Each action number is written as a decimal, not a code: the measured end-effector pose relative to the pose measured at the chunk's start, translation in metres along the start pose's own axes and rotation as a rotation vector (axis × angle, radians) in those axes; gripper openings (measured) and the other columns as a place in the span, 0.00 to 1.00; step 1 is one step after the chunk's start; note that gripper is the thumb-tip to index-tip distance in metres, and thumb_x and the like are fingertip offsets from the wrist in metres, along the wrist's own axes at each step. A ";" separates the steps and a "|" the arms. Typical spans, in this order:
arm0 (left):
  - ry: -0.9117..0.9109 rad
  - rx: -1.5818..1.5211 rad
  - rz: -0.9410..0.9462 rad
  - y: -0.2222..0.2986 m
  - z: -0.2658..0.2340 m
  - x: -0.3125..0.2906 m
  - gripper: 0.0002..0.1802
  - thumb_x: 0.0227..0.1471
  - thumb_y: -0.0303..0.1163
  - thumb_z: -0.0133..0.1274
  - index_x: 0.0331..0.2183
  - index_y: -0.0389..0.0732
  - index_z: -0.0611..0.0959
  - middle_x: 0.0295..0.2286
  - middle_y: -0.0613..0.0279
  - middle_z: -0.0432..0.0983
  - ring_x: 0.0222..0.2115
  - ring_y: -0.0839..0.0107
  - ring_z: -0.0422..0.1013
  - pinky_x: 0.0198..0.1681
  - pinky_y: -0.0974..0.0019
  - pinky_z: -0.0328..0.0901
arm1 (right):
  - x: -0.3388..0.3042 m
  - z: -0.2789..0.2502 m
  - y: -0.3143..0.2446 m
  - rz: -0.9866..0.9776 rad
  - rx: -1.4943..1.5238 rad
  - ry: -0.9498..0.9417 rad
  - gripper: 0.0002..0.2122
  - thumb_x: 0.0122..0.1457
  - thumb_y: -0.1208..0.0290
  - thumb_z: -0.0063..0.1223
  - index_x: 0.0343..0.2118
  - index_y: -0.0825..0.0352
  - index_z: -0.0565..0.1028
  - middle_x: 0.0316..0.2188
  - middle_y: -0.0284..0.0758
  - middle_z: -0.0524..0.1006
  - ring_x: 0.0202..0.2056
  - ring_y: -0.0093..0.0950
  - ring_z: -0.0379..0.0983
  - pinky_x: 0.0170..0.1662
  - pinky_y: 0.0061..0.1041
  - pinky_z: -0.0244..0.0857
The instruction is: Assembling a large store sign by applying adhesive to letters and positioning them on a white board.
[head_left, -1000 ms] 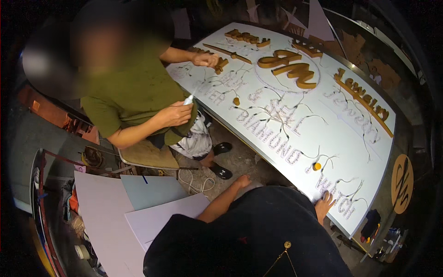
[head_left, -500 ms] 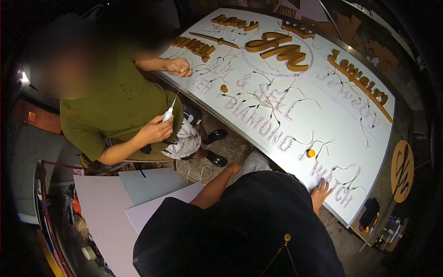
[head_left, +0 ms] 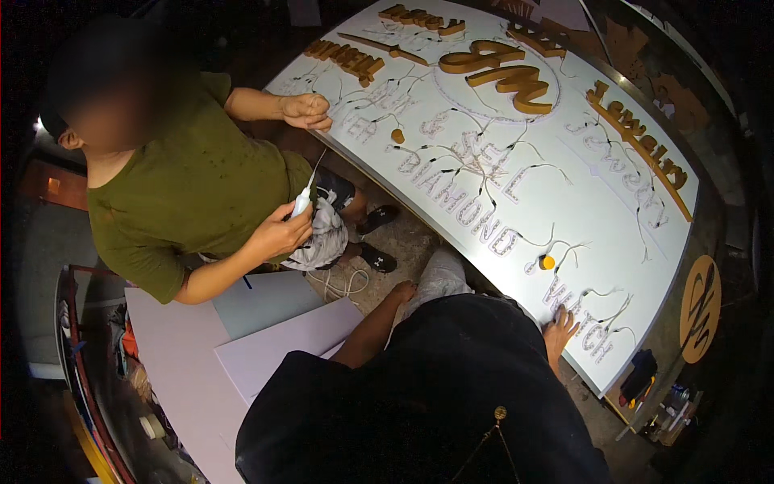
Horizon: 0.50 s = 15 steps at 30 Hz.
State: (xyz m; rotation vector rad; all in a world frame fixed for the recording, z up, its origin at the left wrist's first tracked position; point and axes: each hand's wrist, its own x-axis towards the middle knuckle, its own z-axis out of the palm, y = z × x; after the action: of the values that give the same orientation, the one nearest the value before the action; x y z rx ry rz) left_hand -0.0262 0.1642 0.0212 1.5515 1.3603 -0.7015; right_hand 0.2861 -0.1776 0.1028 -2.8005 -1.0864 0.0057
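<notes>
A large white sign board lies at an angle in front of me, set with outlined letters of small lights and loose wires. My right hand rests on its near edge, fingers spread over the lit letters at the right end. It holds nothing. Beside my thigh hangs my left hand, away from the board; its fingers are too small and turned away to read. Close to the right hand, several thin wires with dark connectors curl up from the letters.
At left a co-worker in a green shirt holds a white bottle with a long thin tip. Gold raised letters stand on the board's far part. Flat pale panels lie at lower left; a round yellow cap sits on the board.
My view has shifted slightly, so the board sits a little higher. The co-worker's bottle hand appears slightly lower and to the right. My right hand stays on the board's edge.
</notes>
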 end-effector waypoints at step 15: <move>0.072 0.092 0.168 -0.028 0.026 0.008 0.29 0.58 0.48 0.33 0.41 0.32 0.75 0.44 0.41 0.69 0.46 0.49 0.66 0.50 0.56 0.60 | 0.003 0.000 0.007 -0.104 0.000 -0.027 0.10 0.44 0.80 0.48 0.29 0.79 0.75 0.53 0.37 0.64 0.57 0.42 0.54 0.61 0.52 0.38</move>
State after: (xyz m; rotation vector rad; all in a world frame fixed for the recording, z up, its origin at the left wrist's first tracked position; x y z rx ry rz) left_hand -0.0478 0.1437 -0.0041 1.7557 1.2474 -0.6169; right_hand 0.2932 -0.1806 0.1016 -2.7479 -1.2367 0.0333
